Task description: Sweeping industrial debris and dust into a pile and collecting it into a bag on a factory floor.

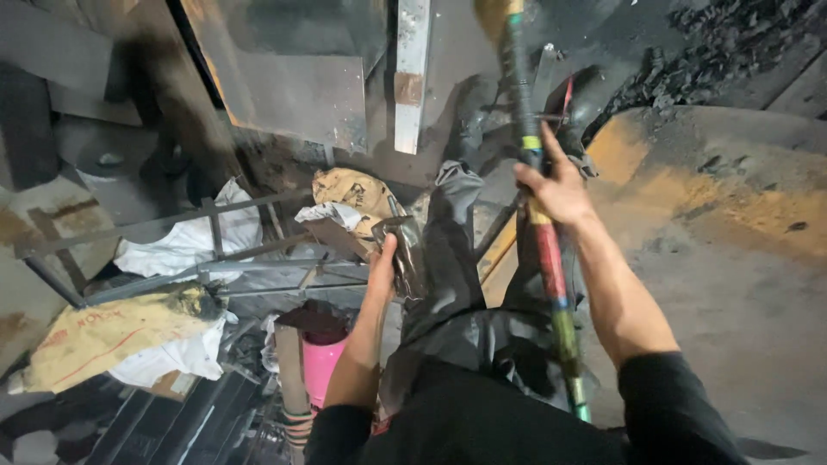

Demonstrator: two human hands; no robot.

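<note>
My right hand (pixel 558 185) grips a striped pole (pixel 544 250) at one o'clock; my left hand (pixel 385 269) clutches a dark metal piece (pixel 407 254) at ten o'clock, mid-positioning; steady alignment needed.

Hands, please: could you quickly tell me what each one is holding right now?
Left hand: closed on a dark metal piece.
Right hand: closed around a multicoloured pole.

Left hand (pixel 385 269): on a metal piece (pixel 405 251), left of the leg (pixel 452 258).
Right hand (pixel 558 188): round a long pole (pixel 543 224), right of the leg.
Bucket (pixel 323 357): below left forearm.
Metal frame (pixel 207 250): left, sacks (pixel 112 331) beneath.
</note>
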